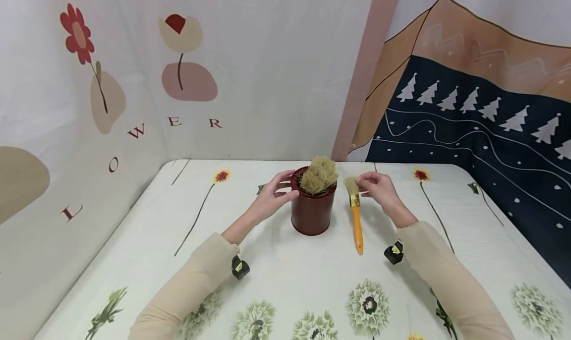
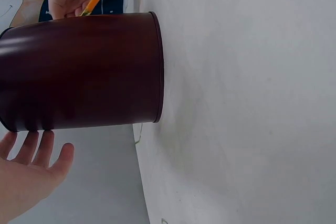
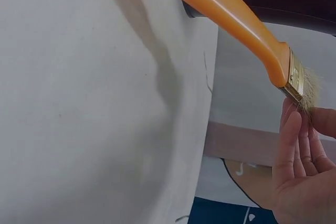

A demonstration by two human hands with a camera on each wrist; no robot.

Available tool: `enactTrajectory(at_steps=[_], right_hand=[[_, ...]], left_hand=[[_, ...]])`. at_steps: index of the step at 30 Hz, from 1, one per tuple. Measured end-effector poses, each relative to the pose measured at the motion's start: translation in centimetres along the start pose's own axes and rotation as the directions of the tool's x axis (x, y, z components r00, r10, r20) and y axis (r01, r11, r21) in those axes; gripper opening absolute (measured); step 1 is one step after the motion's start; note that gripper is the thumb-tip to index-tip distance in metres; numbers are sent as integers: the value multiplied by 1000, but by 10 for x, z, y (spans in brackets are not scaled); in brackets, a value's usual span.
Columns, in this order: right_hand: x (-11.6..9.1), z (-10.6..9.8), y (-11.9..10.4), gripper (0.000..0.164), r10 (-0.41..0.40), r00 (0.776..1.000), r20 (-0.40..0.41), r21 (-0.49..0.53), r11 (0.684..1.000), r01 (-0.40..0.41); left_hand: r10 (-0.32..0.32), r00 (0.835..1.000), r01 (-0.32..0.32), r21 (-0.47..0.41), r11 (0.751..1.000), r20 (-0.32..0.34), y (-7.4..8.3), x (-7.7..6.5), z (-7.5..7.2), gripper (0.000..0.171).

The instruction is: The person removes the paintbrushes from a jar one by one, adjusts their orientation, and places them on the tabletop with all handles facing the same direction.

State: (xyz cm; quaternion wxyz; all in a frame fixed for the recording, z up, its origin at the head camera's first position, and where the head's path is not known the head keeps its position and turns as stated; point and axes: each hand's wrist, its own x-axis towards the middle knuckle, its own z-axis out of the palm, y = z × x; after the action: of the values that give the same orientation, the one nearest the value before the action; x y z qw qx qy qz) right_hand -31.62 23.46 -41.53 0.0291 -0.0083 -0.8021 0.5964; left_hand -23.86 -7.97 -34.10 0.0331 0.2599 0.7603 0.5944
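Note:
A dark red cylindrical pot (image 1: 311,213) stands upright on the table, filled with tufts of pale bristles (image 1: 318,175) that rise over its rim. My left hand (image 1: 274,194) is at the pot's left side, fingers spread and fingertips against its wall near the top; the left wrist view shows them lightly curved, not wrapped round it. To the right of the pot, my right hand (image 1: 376,189) pinches a paintbrush (image 1: 357,226) by its pale bristles between thumb and fingers. Its orange handle (image 3: 226,11) hangs downward, below a gold-coloured metal ferrule (image 3: 295,74).
A white cloth (image 1: 276,270) printed with flowers and dandelions covers the table. Behind it hangs a pale printed fabric (image 1: 267,82), with a dark blue tree pattern (image 1: 446,132) at the right. Both forearms reach in from the front, each with a small black device (image 1: 240,267) at the wrist.

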Motion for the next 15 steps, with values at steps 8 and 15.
enactTrajectory(at_steps=[8, 15], right_hand=[[-32, 15, -49, 27, 60, 996, 61, -50, 997, -57], [-22, 21, -41, 25, 125, 990, 69, -78, 990, -119]], left_hand=[[-6, 1000, 6, -3, 1000, -1, 0, 0, 0, 54], [-10, 1000, 10, 4, 1000, -6, 1, 0, 0, 54]])
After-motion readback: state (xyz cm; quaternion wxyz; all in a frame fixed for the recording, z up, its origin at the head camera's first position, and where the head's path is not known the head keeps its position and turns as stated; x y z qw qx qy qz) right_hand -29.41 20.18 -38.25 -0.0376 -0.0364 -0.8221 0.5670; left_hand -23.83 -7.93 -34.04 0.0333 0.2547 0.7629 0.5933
